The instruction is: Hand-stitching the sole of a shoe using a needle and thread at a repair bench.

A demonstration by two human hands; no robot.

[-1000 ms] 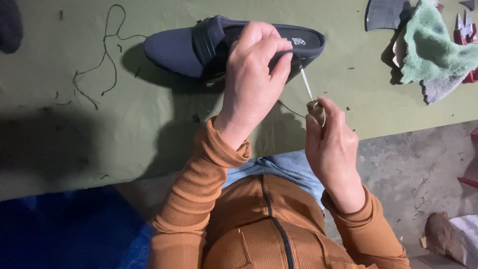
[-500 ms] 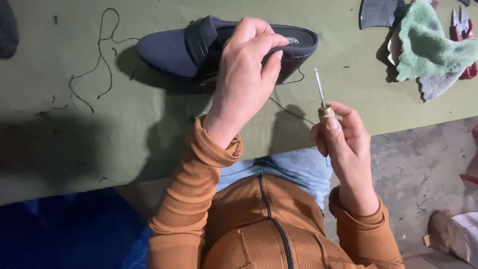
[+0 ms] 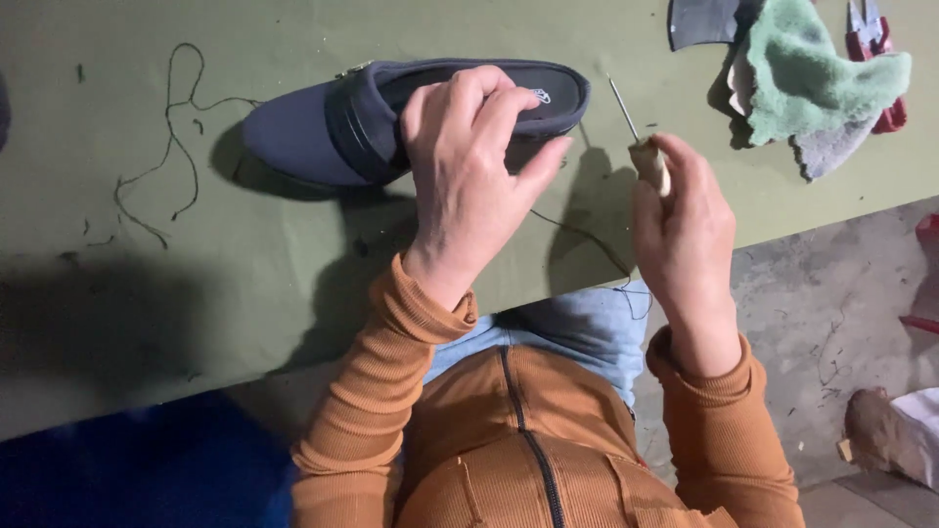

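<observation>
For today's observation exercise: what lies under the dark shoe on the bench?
The shoe rests on the green table cover, steadied by the left hand. A dark thread runs beneath the hand toward it; its end is hidden.

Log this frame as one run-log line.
left hand: grips dark shoe | right hand: holds awl, needle up, clear of shoe | thread: trails off green table
</observation>
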